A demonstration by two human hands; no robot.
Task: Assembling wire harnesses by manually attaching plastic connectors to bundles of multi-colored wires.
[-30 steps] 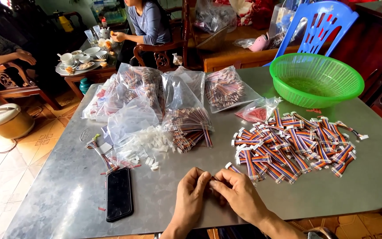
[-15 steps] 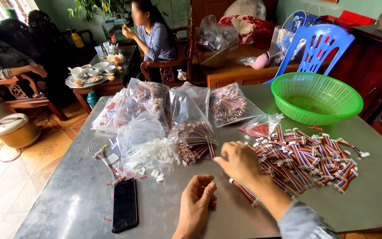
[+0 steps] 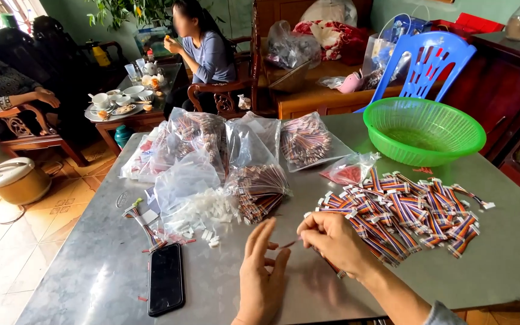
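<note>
Striped wire harness: one thin lead, pinched at its end between thumb and fingertips of the right hand, held just above the bench at its near edge, in front of the big heap. Left hand hovers beside it, fingers spread and loose, holding nothing; its fingertips are close to the free end of the lead but contact is not clear. Heap of striped ribbon-wire harnesses with white plugs lies loose to the right, near the right hand. Judged progress: a large loose stock lies unbagged, so much handling appears left. Green plastic basket at the far right seems to hold nothing, as far as its wall lets me see. Bags of bundled wires and a clear bag of small white connector housings sit mid-bench, some housings spilled out. A few loose wires lie at the left, near a black phone lying face up. Two seated people at a tea table behind, not involved.
</note>
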